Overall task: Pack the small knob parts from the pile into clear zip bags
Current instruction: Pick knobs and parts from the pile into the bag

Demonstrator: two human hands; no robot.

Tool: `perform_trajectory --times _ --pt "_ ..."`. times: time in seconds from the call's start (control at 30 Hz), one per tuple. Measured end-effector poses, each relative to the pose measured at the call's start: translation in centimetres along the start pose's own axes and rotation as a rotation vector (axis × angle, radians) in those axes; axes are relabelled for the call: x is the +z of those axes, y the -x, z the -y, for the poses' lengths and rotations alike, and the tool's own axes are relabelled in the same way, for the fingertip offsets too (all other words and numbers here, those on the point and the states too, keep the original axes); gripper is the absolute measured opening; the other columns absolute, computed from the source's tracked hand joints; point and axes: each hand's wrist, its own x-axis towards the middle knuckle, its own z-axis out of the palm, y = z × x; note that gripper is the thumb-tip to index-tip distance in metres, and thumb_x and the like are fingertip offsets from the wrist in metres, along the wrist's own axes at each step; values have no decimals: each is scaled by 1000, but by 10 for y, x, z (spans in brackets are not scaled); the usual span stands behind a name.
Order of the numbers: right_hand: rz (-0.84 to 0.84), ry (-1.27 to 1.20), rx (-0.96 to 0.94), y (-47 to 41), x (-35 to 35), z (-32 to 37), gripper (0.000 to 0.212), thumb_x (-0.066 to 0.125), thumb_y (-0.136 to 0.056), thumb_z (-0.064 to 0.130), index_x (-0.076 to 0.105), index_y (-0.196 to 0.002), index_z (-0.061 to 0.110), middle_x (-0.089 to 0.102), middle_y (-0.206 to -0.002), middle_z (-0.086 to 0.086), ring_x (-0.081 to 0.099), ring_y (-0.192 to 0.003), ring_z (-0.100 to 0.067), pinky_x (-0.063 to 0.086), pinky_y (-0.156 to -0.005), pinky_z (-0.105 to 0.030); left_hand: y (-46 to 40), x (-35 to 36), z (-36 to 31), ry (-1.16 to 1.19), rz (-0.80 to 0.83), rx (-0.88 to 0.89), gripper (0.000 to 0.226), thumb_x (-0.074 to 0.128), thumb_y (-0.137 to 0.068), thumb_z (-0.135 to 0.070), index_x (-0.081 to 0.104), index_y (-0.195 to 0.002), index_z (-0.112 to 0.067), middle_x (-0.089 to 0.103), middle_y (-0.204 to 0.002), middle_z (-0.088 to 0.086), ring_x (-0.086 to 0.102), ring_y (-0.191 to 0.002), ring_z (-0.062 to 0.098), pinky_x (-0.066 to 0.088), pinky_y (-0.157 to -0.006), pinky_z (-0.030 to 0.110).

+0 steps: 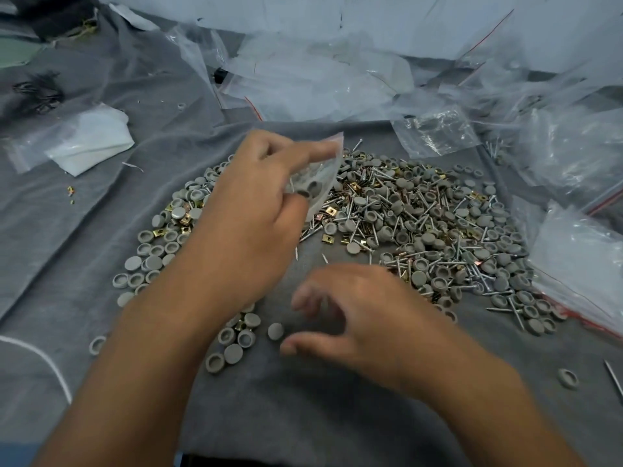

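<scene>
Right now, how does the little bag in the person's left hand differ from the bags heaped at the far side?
The small zip bag is held up by the left hand above the pile of parts; the heaped bags lie on the grey cloth. The small zip bag already holds a few grey caps; the heaped bags look empty and flat. Both are clear plastic, and red strips show on several heaped ones.

White cord [40, 357], grey cloth [303, 416]
</scene>
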Motion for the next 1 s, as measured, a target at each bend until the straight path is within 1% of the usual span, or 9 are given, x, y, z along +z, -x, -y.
perform_trajectory --times 0.13,0.3,0.37,0.47,0.53,0.6,0.7,0.8,1.0 --pt "106 73 -25 -5 21 8 49 72 -83 60 51 -123 41 53 -111 17 56 -100 -9 51 -86 -32 0 -1 0 8 -29 12 60 38 -86 -12 58 -137 -34 49 -116 -5 49 -108 1 31 -90 2" --pt "112 57 -51 -8 26 7 15 66 -95 39 58 -107 33 54 -105 11 58 -99 -16 51 -84 -38 1 4 3 -39 65 -15 57 44 -93 -5 57 -136 -39 46 -119 -6 48 -109 7 34 -86 6" --pt "113 -61 -59 -8 19 1 12 71 -93 29 65 -103 30 58 -99 12 58 -91 -7 49 -84 -29 4 8 3 -57 137 -13 56 46 -93 -9 56 -137 -42 43 -118 -8 47 -104 5 35 -82 9" --pt "-78 -364 -92 -1 -13 -13 12 76 -89 26 70 -98 31 68 -91 15 64 -85 -4 45 -75 -11 6 10 4 -42 201 17 58 49 -93 -9 55 -138 -45 42 -115 -11 45 -99 -1 34 -80 8" --pt "-281 -597 -138 5 -36 -18 15 74 -88 34 69 -102 33 71 -96 12 68 -87 -9 51 -74 -15 5 9 5 -34 212 32 57 52 -93 -12 53 -137 -48 42 -113 -14 45 -99 -5 34 -78 7" --pt "-449 -672 -182 7 -45 -20 18 74 -89 35 67 -106 32 72 -99 6 70 -90 -16 59 -74 -28 5 9 4 -26 229 40 53 56 -93 -16 53 -134 -50 43 -111 -18 48 -93 -6 35 -72 9" --pt "-618 -438 -193 1 -39 -17 18 74 -91 26 68 -108 27 72 -100 7 70 -95 -17 59 -79 -35 5 10 1 17 288 51 42 57 -91 -24 51 -118 -56 44 -109 -18 56 -81 1 41 -70 18" --pt "-670 -55 -234 -2 -32 -18 14 76 -92 19 72 -105 14 71 -100 6 63 -94 -1 46 -82 -16 5 11 0 44 295 64 45 61 -88 -20 56 -121 -49 47 -109 -18 56 -80 1 40 -70 19" --pt "-626 203 -223 0 -30 -25 17 73 -94 27 77 -106 15 73 -107 6 65 -97 -21 47 -90 -28 6 12 -1 48 293 47 54 63 -85 -18 56 -130 -46 46 -110 -24 53 -87 -9 37 -72 6"
